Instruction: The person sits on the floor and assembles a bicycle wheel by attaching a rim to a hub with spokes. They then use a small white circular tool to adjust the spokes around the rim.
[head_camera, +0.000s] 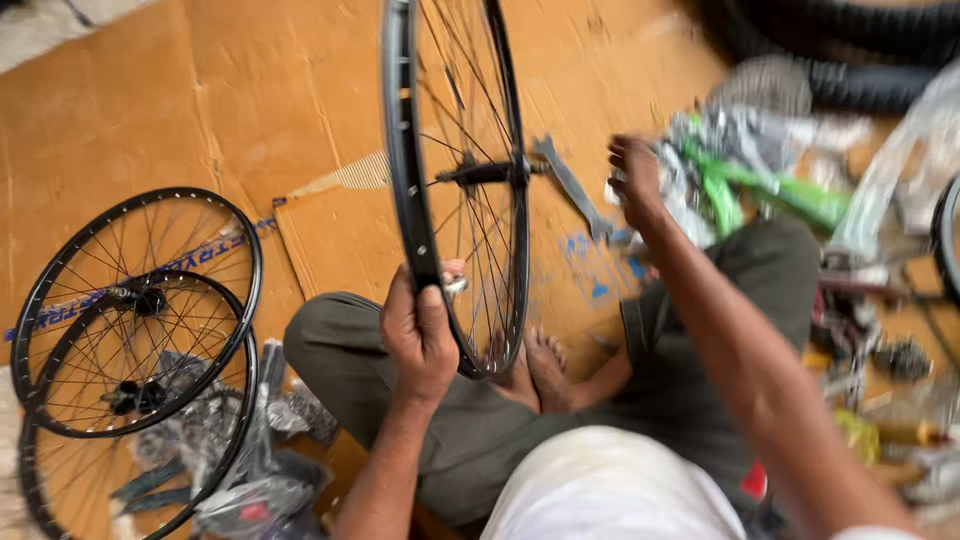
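Observation:
My left hand (420, 335) grips the black rim of a spoked bicycle wheel (405, 150) and holds it upright in front of my crossed legs. The wheel's hub and axle (485, 172) point sideways at mid height. My right hand (635, 175) reaches out to the right, over a blurred heap of plastic-wrapped parts (740, 140), fingers curled; I cannot make out anything in it. A flat metal wrench (572, 185) lies on the cardboard just left of that hand.
Two more black wheels (140, 310) lie stacked on the cardboard floor (150, 110) at the left, over plastic bags (250, 480). A green bicycle frame part (790, 195) and tyres (860, 60) lie at the right, with more small parts (900, 360) beside my knee.

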